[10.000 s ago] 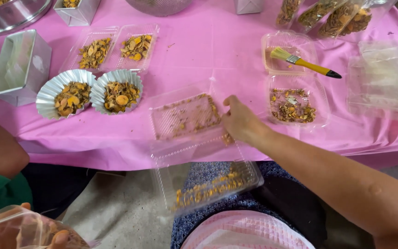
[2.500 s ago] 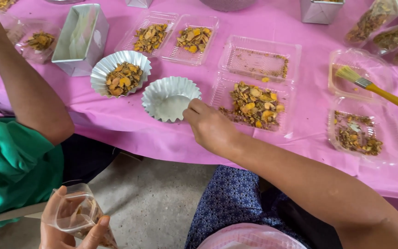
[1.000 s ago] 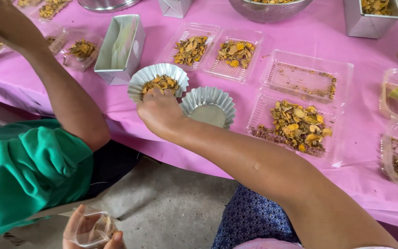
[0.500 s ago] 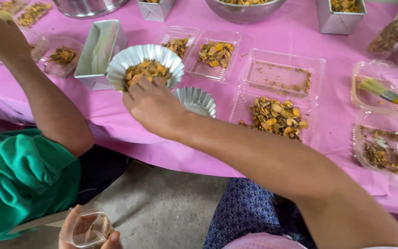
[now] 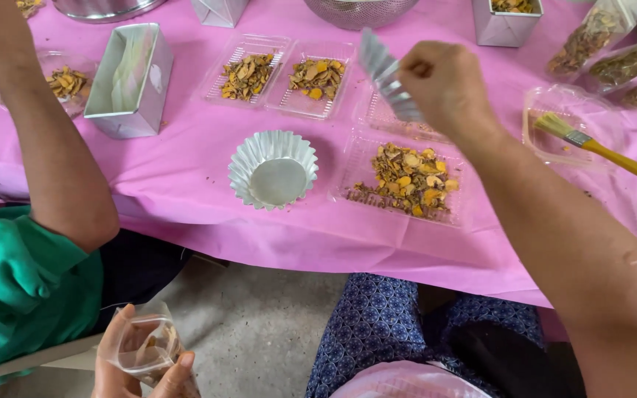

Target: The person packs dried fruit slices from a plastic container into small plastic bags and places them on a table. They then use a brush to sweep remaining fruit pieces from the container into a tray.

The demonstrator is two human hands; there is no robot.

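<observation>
Above the clear tray of dried herb pieces, the right hand grips a tilted fluted foil cup; an empty foil cup sits alongside. Left hand unseen.

Blurred tilted foil cup; steel bowl cut by top edge.

Bare pink cloth left of empty fluted cup: passable. Filled clear tray just right; co-worker's forearm blocks far left.
</observation>
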